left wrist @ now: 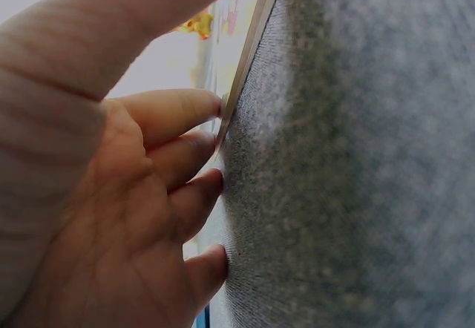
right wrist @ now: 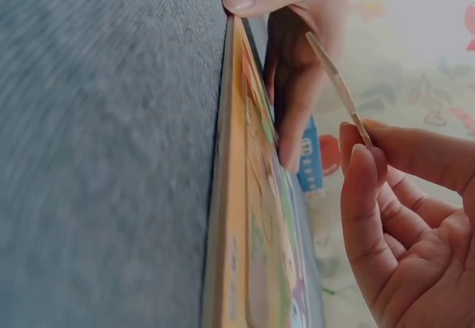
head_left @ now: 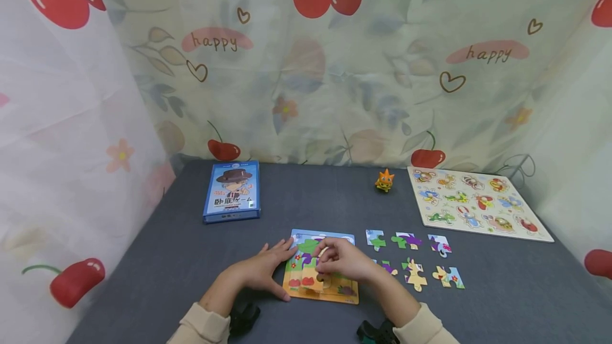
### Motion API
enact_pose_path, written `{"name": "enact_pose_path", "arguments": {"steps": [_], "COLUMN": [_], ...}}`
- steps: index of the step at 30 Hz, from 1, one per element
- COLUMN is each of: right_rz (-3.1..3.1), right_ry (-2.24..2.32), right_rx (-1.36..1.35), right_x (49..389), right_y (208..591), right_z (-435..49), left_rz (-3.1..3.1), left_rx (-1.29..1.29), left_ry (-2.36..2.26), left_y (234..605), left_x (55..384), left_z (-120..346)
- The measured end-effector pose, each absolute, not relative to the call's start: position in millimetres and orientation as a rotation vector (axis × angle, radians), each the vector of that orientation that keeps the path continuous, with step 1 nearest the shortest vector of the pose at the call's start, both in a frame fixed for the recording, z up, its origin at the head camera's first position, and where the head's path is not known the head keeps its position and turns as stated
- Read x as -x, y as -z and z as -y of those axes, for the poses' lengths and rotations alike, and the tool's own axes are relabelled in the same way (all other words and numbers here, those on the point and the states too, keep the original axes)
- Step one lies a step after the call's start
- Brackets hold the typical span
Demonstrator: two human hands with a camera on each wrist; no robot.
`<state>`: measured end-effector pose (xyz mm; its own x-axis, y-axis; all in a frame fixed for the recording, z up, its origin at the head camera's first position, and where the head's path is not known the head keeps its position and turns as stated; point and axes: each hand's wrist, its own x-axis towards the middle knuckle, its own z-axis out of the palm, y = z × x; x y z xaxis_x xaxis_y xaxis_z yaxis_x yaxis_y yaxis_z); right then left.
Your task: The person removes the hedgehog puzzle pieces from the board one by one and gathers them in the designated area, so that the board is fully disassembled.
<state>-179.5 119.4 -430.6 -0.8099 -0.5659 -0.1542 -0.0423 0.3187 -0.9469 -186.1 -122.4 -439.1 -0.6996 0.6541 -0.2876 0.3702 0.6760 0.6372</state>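
A puzzle board (head_left: 330, 298) with an orange lower border and a blue top lies flat on the dark cloth. My left hand (head_left: 262, 268) rests along its left side, fingers spread, with the thumb at the lower left corner. In the left wrist view the fingertips (left wrist: 211, 107) touch the board's edge. Over the board, my right hand (head_left: 345, 260) pinches a puzzle piece (head_left: 312, 277), orange with red shapes. The right wrist view shows this piece (right wrist: 335, 79) edge-on between thumb and fingertips, tilted and raised above the board. Part of the board is hidden under the right hand.
Several loose puzzle pieces (head_left: 417, 274) lie in two rows right of the board. Behind stand a blue game box (head_left: 232, 192) at left and a small orange spiky toy (head_left: 384, 180). An insect picture board (head_left: 483, 201) lies at back right. Printed curtains (head_left: 306, 94) surround the table.
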Motion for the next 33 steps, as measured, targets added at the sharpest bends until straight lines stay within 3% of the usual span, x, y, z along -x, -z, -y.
{"name": "enact_pose_path", "arguments": {"steps": [33], "right_rz": [-2.180], "right_ry": [1.454], "right_rx": [0.426], "right_x": [155], "right_y": [427], "right_z": [-195], "left_rz": [-2.383], "left_rx": [-0.772], "left_ry": [-0.752], "left_y": [438], "left_x": [185], "left_z": [122]}}
